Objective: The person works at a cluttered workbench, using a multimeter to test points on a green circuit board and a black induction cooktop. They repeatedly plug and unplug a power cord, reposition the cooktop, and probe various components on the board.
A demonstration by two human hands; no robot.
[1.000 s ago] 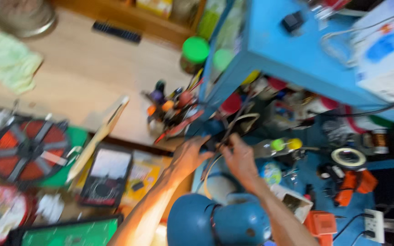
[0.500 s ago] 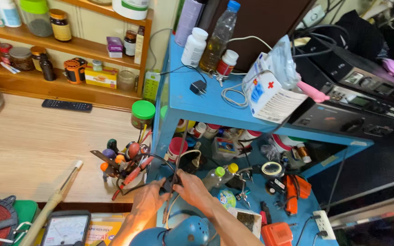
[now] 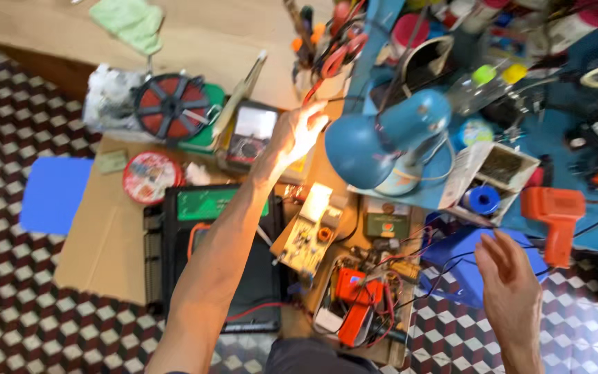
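Seen from above, looking down at two bare hands, well apart. Left hand (image 3: 297, 133) stretched forward, brightly lit, fingers loosely spread and holding nothing, fingertips close to a thin dark wire (image 3: 333, 99) running toward a blue desk lamp (image 3: 382, 142); touching or not, cannot tell. Right hand (image 3: 510, 277) low at the right, open, fingers apart, hovering empty above a blue sheet (image 3: 451, 253) on the floor. Just beside the left hand, a multimeter with a pale dial (image 3: 249, 135), and farther left a red and black wire spool (image 3: 172, 105) on a green base. Under the left forearm, a black case with a green panel (image 3: 209, 242) on a sheet of brown cardboard (image 3: 102, 242). Between the two hands, a pale circuit board (image 3: 309, 232) and, nearer the body, an open box of red parts and tangled wires (image 3: 354, 305). Behind the lamp, a cluster of pliers and screwdrivers with red and orange handles (image 3: 330, 48) standing upright. At the right, a blue worktop (image 3: 569, 138) crowded with small items, an orange glue gun (image 3: 556, 211) at its edge, a white box with a blue spool (image 3: 489, 176) next to the lamp. Chequered tile floor (image 3: 29, 138) all around, with a blue square patch (image 3: 53, 194) at the left.
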